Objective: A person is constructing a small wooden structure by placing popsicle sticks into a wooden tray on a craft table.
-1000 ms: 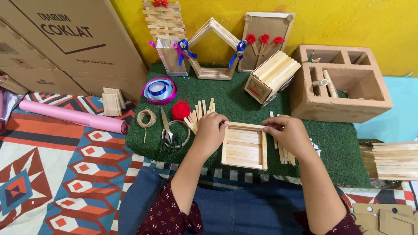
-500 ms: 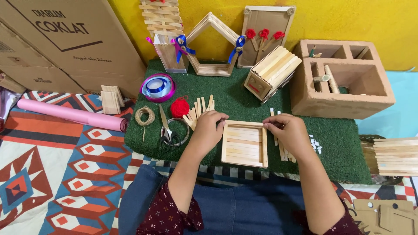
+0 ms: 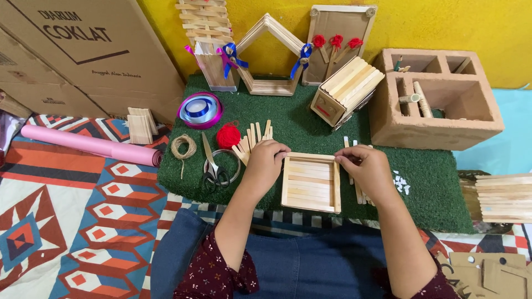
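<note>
fingers of the left hand (image 3: 265,162) curl over the upper left corner of a small square tray (image 3: 311,181) built of flat wooden sticks, pressing on its rim, while the right hand (image 3: 363,168) pinches the tray's upper right corner between thumb and fingertips. whether the right fingers also hold a loose stick there is hard to tell. the tray lies in the middle of the frame on a rough green mat (image 3: 432,194) that looks like fake grass, its pale slats running side to side inside a raised border.

just left of the left hand lie steel scissors (image 3: 213,166) across a thin ring, a coil of twine (image 3: 183,147) and a fuzzy red pompom (image 3: 228,135). a fan of loose sticks (image 3: 254,137) pokes out above the left knuckles. at the upper centre stands a house-shaped stick frame (image 3: 270,55) with blue ribbon bows, and right of it a boxy stick-roofed house (image 3: 346,88). a clay-coloured block with compartments (image 3: 438,99) fills the upper right. a smooth pink roll (image 3: 88,144) rests on the patterned cloth at the left.
</note>
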